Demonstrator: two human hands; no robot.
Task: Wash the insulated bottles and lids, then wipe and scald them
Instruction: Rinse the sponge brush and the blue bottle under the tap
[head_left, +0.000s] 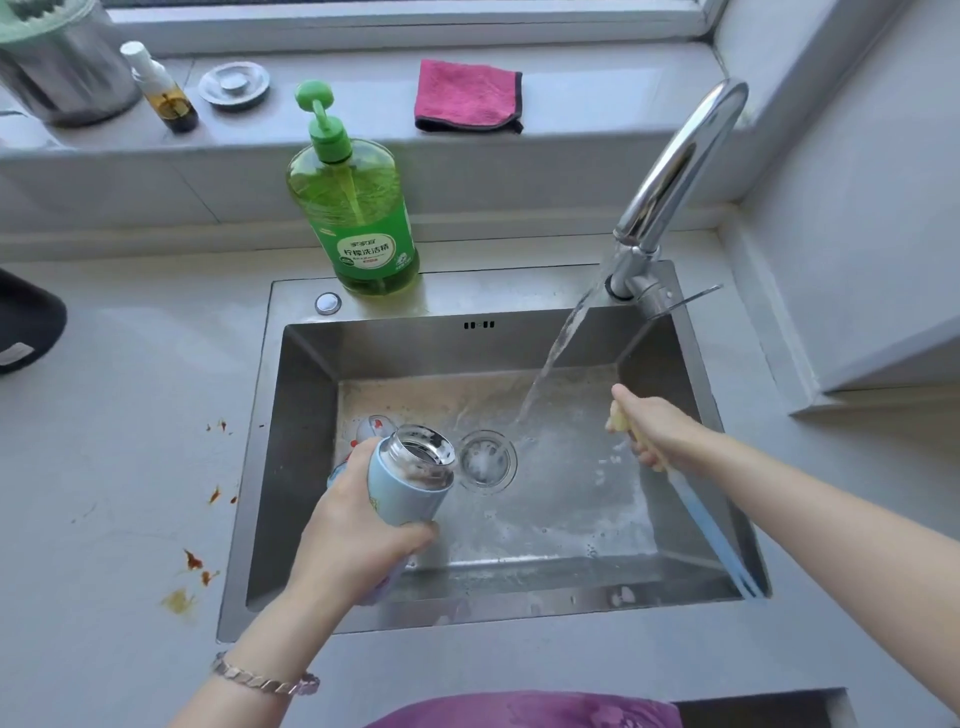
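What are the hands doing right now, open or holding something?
Left hand: grips the light blue bottle, whose mouth is uncapped.
Right hand: grips the blue-handled brush.

I see a green soap bottle (358, 218) upright on the back rim of the sink (291, 301). Tap (670, 171) at back right, water running. On the windowsill: metal drain plug (235, 85), small spray bottle (163, 91), steel canister (67, 67). Reddish stains (195, 561) on the table (104, 415), left of the sink.
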